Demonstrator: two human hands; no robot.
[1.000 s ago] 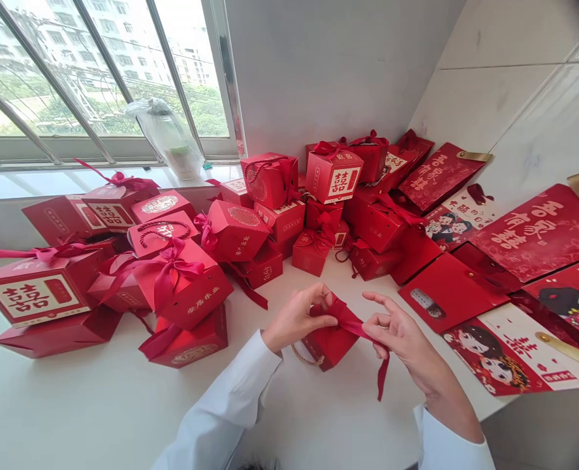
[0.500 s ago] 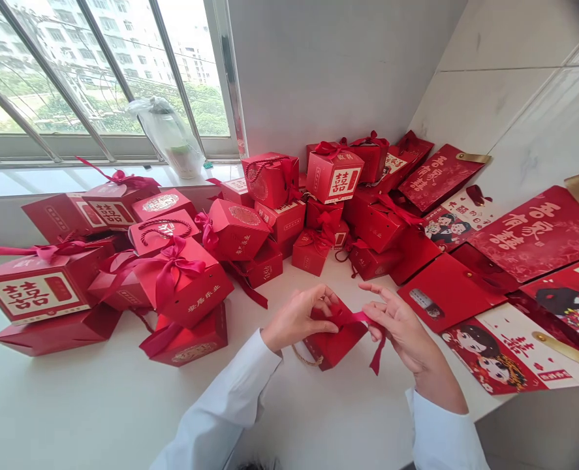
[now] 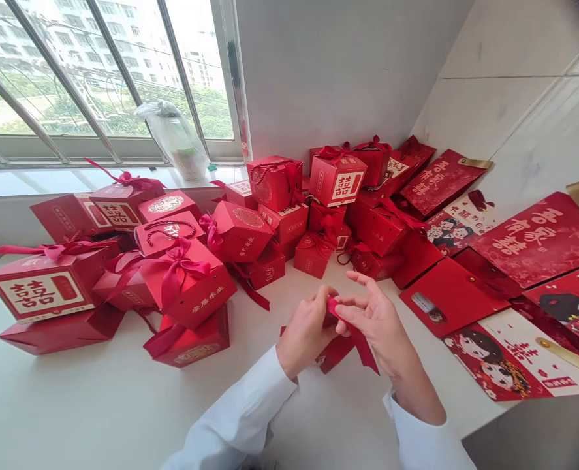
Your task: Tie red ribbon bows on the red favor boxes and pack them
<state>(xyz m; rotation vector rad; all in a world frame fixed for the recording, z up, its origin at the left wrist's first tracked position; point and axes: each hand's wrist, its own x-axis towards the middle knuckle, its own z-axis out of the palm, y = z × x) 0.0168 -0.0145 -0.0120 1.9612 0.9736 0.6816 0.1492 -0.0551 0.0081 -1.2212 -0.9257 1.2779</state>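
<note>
A small red gift box sits on the white table right in front of me, mostly hidden under my hands. My left hand is closed on top of the box, pinching the red ribbon. My right hand meets it from the right and pinches the same ribbon between thumb and fingers, with its index finger stretched out. A loose ribbon end hangs down below my right palm.
Several red gift boxes with ribbons are piled across the back and left of the table. Flat red paper bags and cards lie at the right against the tiled wall. A plastic bag stands on the window sill.
My hands have drawn together over the box; the right hand moved left to the left hand, and the ribbon between them has shortened. The view has shifted slightly.
</note>
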